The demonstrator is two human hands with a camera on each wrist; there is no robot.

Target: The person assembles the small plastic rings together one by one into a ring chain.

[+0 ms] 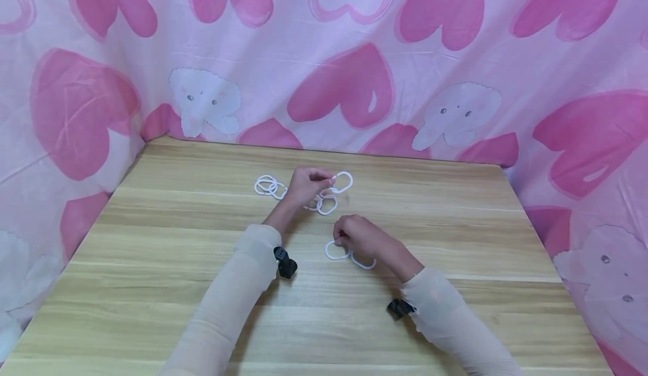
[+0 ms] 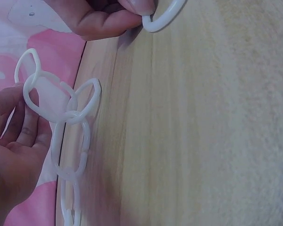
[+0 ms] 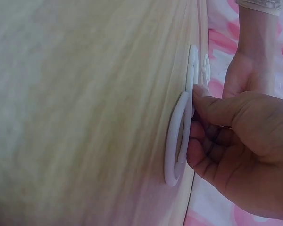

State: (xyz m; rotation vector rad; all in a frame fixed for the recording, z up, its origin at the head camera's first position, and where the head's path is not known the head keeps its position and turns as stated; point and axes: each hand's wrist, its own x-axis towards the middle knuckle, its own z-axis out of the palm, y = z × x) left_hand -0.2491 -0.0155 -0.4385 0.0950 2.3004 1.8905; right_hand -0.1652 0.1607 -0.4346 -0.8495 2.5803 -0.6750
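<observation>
My left hand (image 1: 304,187) holds up a white plastic chain link (image 1: 351,183) above the far middle of the table. More joined links (image 2: 69,146) hang from it and run down toward the tabletop. Nearer to me, the thumb and fingers of my right hand (image 1: 365,236) pinch a pair of white links lying low at the table surface. One link (image 1: 327,252) of this pair shows left of the fingers, the other (image 3: 171,157) closer to my wrist. Their meeting point is partly hidden by the right hand.
Several overlapping white links (image 1: 265,191) lie on the wooden table (image 1: 212,286) left of my left hand. A pink and white curtain (image 1: 339,83) with hearts stands behind the table's far edge and along both sides. Small black cameras sit on both sleeves.
</observation>
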